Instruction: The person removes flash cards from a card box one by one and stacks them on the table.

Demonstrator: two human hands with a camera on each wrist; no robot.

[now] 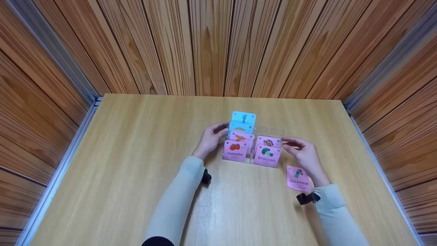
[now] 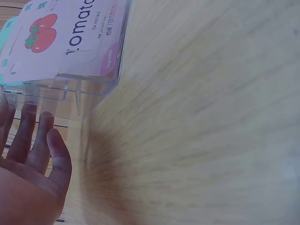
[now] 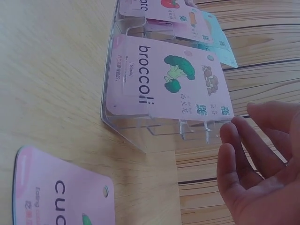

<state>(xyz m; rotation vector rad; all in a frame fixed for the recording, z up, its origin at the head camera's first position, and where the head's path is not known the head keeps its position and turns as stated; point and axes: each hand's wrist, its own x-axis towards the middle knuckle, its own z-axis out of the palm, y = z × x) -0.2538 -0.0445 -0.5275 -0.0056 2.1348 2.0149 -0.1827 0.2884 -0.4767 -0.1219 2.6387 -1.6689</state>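
A clear acrylic card holder (image 1: pixel 252 160) stands mid-table with tiered cards. A pink tomato card (image 1: pixel 235 150) is at front left and a pink broccoli card (image 1: pixel 267 155) at front right, with blue cards (image 1: pixel 243 119) at the back. My left hand (image 1: pixel 220 131) is at the holder's left side, fingers (image 2: pixel 37 145) straight and holding nothing, just short of the holder (image 2: pixel 70 98) below the tomato card (image 2: pixel 70 37). My right hand (image 1: pixel 288 143) hovers at the holder's right side, fingers (image 3: pixel 243 154) relaxed and empty beside the broccoli card (image 3: pixel 168 84). A pink cucumber card (image 1: pixel 299 178) lies flat under my right wrist.
The light wooden table (image 1: pixel 119 171) is enclosed by wood-panelled walls (image 1: pixel 211 48) at the back and both sides. The cucumber card (image 3: pixel 61 197) lies just in front of the holder (image 3: pixel 140 131). Black wrist straps (image 1: pixel 307 198) show on both sleeves.
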